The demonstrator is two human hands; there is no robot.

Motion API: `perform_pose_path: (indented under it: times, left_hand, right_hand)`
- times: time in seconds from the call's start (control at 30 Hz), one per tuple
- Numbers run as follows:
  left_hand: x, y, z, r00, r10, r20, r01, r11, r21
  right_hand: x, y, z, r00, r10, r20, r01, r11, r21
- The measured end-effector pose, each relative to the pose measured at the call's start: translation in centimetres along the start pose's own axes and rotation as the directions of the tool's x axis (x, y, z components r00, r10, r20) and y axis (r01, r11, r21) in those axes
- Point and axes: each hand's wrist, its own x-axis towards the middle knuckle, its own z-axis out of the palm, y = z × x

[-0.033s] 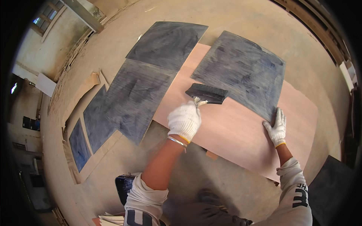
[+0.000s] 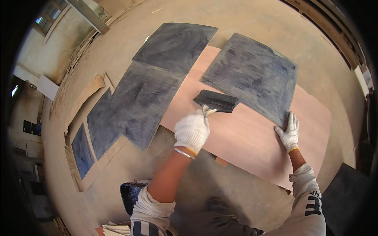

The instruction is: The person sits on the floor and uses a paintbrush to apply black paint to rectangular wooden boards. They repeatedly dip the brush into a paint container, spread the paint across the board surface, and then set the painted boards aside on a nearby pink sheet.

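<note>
My left hand [image 2: 192, 129], in a white knitted glove, is closed round the handle of a wide black brush [image 2: 216, 101]. The brush is over a pinkish plywood board [image 2: 236, 137], by the near left edge of a dark, streaky panel [image 2: 252, 74]. I cannot tell whether its bristles touch anything. That panel lies on top of the board. At its near right corner rests my right hand [image 2: 289, 133], also gloved, thumb and fingers spread. The fingers meet the panel's edge and the palm is over the bare wood.
More dark-coated panels [image 2: 145, 94] lie to the left, the smaller ones on a brown sheet [image 2: 90, 92]. A dark-stained open container [image 2: 130, 194] stands by my left forearm. Another dark panel [image 2: 346, 196] is at the lower right. A post [image 2: 88, 15] rises at the far left.
The brush and my left hand have shifted very slightly toward me. My right hand stays at the panel's corner.
</note>
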Motion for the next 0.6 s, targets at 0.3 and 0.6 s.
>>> perform_pose_path:
  times: [0.3,0.6]
  left_hand:
    - [-14.5,-5.8,-5.0,0.977,-0.199,0.080,0.201,0.980,-0.012]
    - [-16.4,-5.6,-5.5,0.977,-0.212,0.023,0.213,0.976,-0.045]
  right_hand:
    - [4.8,-0.8,-1.9,0.982,-0.010,0.190,-0.001,0.999,0.054]
    - [7.6,-0.4,-2.4,0.967,-0.082,0.242,0.075,0.996,0.038]
